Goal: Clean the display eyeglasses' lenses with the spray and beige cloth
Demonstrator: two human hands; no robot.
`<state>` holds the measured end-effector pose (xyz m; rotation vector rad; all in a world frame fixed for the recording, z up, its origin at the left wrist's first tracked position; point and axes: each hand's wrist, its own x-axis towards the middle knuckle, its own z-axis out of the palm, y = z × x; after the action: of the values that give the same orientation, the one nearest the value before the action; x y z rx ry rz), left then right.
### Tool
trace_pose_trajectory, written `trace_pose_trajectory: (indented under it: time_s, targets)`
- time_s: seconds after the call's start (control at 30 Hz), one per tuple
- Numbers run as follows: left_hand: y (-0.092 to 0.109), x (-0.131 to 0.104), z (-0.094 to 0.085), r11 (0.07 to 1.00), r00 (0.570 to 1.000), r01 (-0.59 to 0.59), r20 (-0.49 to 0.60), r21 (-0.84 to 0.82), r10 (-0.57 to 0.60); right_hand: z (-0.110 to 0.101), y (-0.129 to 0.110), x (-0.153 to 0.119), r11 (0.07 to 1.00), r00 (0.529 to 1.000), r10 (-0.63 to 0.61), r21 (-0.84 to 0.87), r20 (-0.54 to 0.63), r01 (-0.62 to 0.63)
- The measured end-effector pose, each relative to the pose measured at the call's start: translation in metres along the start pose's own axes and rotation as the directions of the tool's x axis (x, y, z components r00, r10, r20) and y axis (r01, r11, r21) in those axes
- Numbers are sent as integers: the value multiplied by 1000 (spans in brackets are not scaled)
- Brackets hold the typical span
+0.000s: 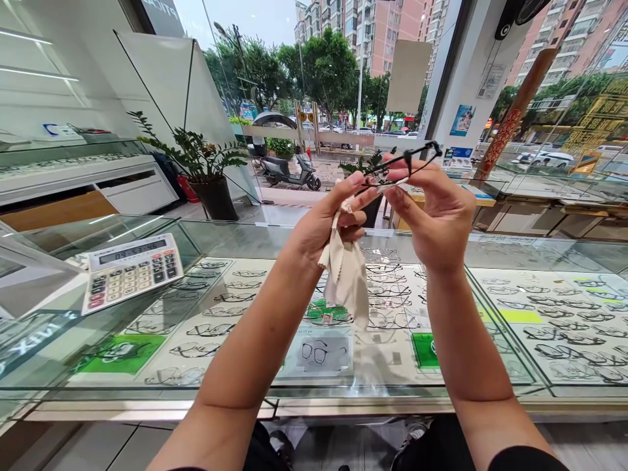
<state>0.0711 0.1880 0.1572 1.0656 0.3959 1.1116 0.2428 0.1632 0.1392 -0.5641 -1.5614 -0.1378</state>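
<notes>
A pair of dark-framed glasses (409,160) is held up in both hands above the glass counter. My left hand (338,212) pinches the frame's left side between thumb and fingers. From its curled lower fingers hangs a cream cleaning cloth (349,275) with a zigzag edge. My right hand (434,206) is closed on the other side of the frame, its thumb below and fingers behind. Part of the glasses is hidden by the fingers. Below the hands, rows of eyeglass frames (387,288) lie inside the display case.
The glass display counter (235,392) spans the width before me. A calculator (132,271) rests on its top at the left. Beyond stand a potted plant (210,190) and a large window, with a parked scooter (289,170) outside. More counters (554,203) stand at the right.
</notes>
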Motion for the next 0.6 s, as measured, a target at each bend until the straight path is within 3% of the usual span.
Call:
trace_pose_trajectory:
  time_s: [0.17, 0.37, 0.47, 0.6]
  targets:
    - [-6, 11, -12, 985, 976, 168, 144, -24, -163, -4, -5, 1, 994, 995, -70, -75, 66, 75]
    - [-10, 12, -14, 972, 945, 221, 229, 84, -234, -4, -4, 0, 980, 988, -130, -144, 81, 140]
    - [-7, 11, -13, 959, 964, 132, 194, 249, -183, -7, -9, 0, 978, 993, -110, -174, 42, 116]
    - [4, 14, -25, 836, 994, -110, 67, 538, 88, -17, -25, 4, 981, 996, -92, -167, 22, 94]
